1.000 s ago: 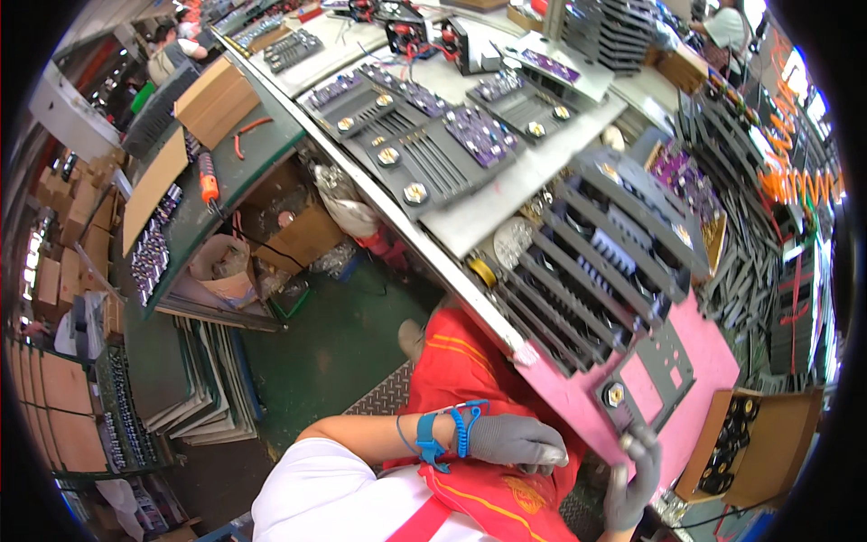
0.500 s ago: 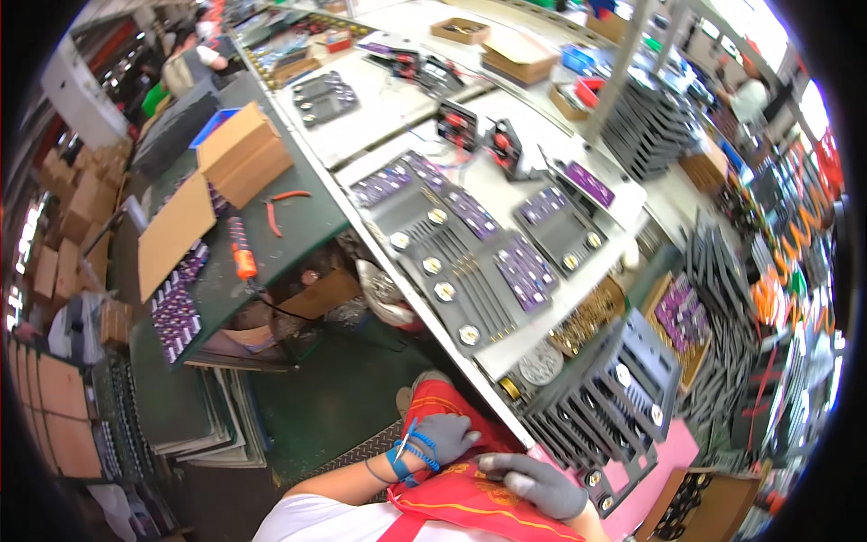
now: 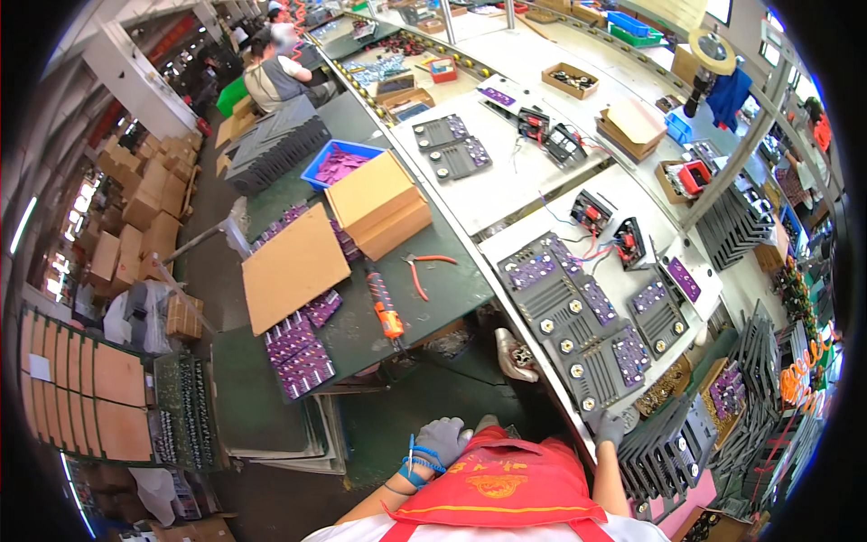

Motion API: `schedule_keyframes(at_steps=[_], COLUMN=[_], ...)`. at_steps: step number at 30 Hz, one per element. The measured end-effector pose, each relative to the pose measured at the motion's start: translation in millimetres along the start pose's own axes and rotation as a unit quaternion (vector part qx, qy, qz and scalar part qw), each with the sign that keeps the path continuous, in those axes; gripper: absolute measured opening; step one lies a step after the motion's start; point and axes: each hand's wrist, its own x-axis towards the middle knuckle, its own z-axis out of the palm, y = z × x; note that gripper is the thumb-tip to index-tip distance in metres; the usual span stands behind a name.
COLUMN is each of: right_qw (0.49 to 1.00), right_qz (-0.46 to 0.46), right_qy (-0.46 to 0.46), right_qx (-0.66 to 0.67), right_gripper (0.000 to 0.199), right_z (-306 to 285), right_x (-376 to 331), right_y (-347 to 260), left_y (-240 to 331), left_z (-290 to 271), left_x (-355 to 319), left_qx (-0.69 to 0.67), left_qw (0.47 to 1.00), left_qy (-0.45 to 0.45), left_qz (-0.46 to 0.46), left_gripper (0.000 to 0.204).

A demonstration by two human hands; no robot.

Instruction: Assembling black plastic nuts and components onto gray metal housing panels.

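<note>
My left hand, in a grey glove with a blue coiled band at the wrist, lies on my lap beside the red apron. Its fingers are curled in, and nothing shows in them. My right hand, gloved in grey, is at the near edge of the white table, by the near end of a dark grey panel. Its fingers are too small and partly hidden to show a grip. Purple circuit boards and round white-and-gold parts sit on the panels. A smaller grey panel lies to the right.
Stacked grey panels stand right of my right hand, near a box of brass parts. On the green table at left are an orange-and-black screwdriver, red pliers, cardboard boxes and purple boards. A person sits far back.
The view has swung left, so the tables appear farther right. My right hand has moved from above the apron to the white table's edge; my left stays on my lap.
</note>
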Motion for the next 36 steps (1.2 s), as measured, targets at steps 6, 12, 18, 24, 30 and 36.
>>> schedule_keyframes(at_steps=[6, 12, 18, 24, 30, 36], right_qw=[0.999, 0.997, 0.997, 0.983, 0.969, 0.964], right_qz=[-0.042, -0.048, -0.054, -0.135, -0.138, -0.157], right_qy=[-0.025, -0.027, -0.060, -0.120, -0.196, -0.214], right_qx=[0.024, 0.062, 0.006, 0.035, -0.065, -0.019], right_gripper=[0.052, 0.050, 0.050, 0.050, 0.059, 0.066], right_z=[-1, 20, 48, 85, 136, 226], right_x=[18, 12, 9, 26, 42, 86], right_y=[-11, -54, -126, -207, -299, -373], left_y=[-26, -42, -64, -69, -84, -96], left_z=[-12, -7, -44, -71, -74, -44], left_x=[-8, 9, 22, 31, 2, -44], left_qx=[0.014, -0.024, -0.005, -0.010, -0.105, -0.162], left_qw=[0.996, 0.996, 0.998, 0.995, 0.971, 0.926], left_qy=[-0.029, -0.086, -0.022, 0.012, 0.049, 0.119], left_qz=[-0.084, -0.016, -0.059, -0.102, -0.207, -0.318], left_gripper=[0.035, 0.034, 0.032, 0.031, 0.040, 0.037])
